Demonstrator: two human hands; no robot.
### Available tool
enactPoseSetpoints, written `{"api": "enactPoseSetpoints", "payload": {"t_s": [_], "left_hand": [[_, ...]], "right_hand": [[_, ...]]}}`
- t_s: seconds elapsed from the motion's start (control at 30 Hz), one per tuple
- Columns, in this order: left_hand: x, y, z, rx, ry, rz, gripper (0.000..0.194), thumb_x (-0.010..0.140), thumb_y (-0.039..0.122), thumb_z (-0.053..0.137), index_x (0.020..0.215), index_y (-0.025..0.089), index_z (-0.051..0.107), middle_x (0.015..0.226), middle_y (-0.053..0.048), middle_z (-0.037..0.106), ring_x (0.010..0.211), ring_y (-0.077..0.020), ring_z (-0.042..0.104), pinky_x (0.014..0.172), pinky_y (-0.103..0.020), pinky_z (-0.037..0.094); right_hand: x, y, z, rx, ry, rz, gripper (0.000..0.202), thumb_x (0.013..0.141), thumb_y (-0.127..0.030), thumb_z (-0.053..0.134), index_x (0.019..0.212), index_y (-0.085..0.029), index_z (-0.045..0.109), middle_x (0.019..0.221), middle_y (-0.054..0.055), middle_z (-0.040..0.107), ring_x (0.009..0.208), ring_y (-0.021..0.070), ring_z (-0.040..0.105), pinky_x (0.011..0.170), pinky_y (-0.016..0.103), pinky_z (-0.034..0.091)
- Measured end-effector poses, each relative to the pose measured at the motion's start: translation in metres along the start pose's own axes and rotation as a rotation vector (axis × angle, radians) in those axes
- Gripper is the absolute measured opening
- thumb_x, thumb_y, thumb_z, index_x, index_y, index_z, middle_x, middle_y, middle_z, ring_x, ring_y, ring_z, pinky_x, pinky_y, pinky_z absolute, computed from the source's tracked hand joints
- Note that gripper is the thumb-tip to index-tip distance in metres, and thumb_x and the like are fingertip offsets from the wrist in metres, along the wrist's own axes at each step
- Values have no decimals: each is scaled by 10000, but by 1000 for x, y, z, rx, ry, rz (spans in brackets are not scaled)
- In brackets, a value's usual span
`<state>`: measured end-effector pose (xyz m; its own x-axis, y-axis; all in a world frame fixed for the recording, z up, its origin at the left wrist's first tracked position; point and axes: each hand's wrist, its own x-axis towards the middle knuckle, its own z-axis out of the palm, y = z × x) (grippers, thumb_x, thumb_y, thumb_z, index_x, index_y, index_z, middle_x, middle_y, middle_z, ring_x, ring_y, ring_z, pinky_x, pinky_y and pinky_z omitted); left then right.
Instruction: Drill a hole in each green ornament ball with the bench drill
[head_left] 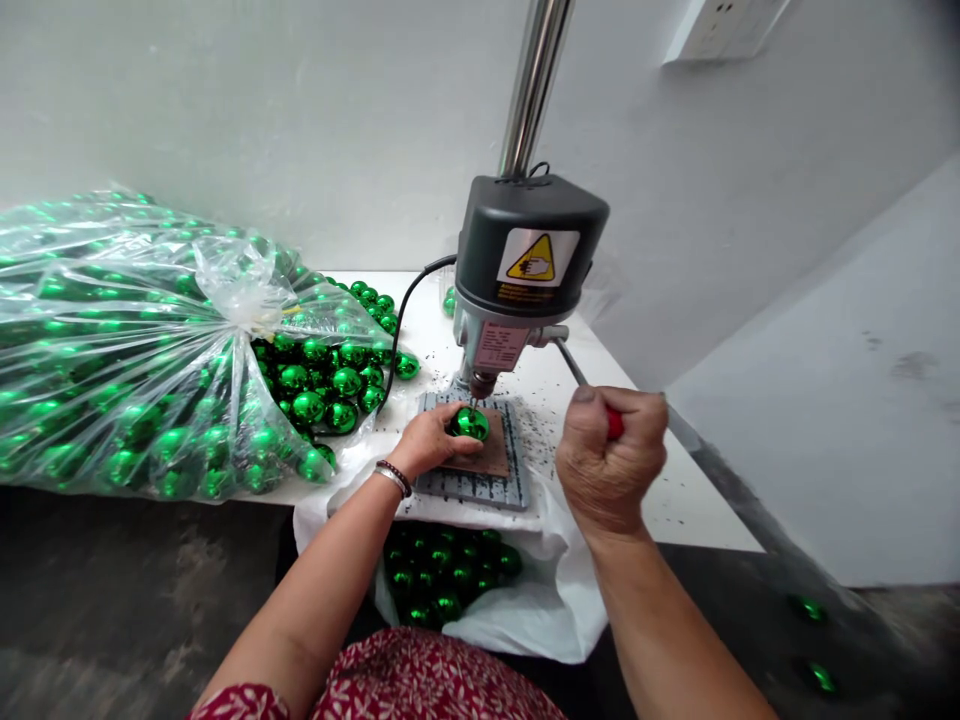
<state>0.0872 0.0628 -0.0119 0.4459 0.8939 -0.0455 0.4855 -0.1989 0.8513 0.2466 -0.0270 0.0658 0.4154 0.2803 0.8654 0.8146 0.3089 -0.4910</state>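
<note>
My left hand grips a shiny green ball between thumb and fingers, on a brown board over the slotted grey base of a drill press. Directly above the ball is the drill bit; its tip appears to touch the top, though I cannot tell how deep it is. My right hand is closed around the red knob of the press's feed lever, to the right of the motor housing.
A large clear plastic bag of green balls lies left on the white table, with loose balls beside it. Dark shavings surround the base. Below the table edge hangs a white sack holding balls. A black cord runs left of the press.
</note>
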Motion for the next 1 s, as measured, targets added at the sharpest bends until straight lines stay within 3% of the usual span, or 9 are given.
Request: {"api": "enactPoseSetpoints", "payload": {"t_s": [0.1,0.23,0.33,0.53,0.63,0.77,0.87,1.0], "left_hand": [[0,1,0,-15,0,-13,593,658,348,839,1222,206,728,1030,-24,760,986,-249,675,938,-359,521],[-5,4,-4,-105,31,-32,515,655,379,815,1110,149,740,897,-16,725,853,-201,630,832,-318,505],[-16,2,-15,-245,-7,-46,483,683,406,783,1085,141,746,903,-31,725,823,-176,610,803,-299,488],[-53,-5,-44,-376,-198,-160,441,775,530,687,953,132,754,807,-54,697,666,-137,564,637,-270,436],[-65,-10,-52,-309,-268,-121,431,775,524,705,987,154,772,849,-54,730,720,-158,612,693,-289,481],[-72,-18,-58,-171,-345,-46,500,741,516,767,1135,208,774,1059,-60,788,952,-216,689,863,-318,528],[-68,-18,-62,-76,-271,-38,556,752,526,769,1189,182,763,1171,-112,780,1041,-256,703,919,-344,538],[-39,-5,-63,81,23,-9,425,899,406,622,1223,158,741,1212,-137,762,1110,-277,697,1007,-378,519]], "right_hand": [[32,-13,1,-3,-31,45,258,908,-392,560,763,-188,496,607,-41,468,536,52,390,534,222,324],[93,-38,8,-87,-253,325,275,925,-295,578,718,-157,459,595,-70,391,574,29,321,605,220,310],[119,-48,14,-143,-313,436,301,937,-275,572,694,-136,461,598,-72,398,609,28,324,634,225,269],[118,-43,20,-113,-246,433,281,908,-221,590,679,-139,451,573,-81,369,598,21,299,651,235,259],[116,-39,21,-128,-233,439,275,897,-217,600,683,-144,443,581,-77,360,605,17,296,652,239,262],[115,-40,20,-135,-230,420,242,904,-223,587,717,-145,455,607,-71,371,623,20,302,669,236,286],[112,-40,18,-140,-222,416,237,893,-210,594,712,-141,458,602,-66,377,621,21,310,659,238,290],[108,-36,17,-89,-182,335,228,861,-203,618,698,-137,472,562,-74,385,570,13,293,583,223,260]]}}
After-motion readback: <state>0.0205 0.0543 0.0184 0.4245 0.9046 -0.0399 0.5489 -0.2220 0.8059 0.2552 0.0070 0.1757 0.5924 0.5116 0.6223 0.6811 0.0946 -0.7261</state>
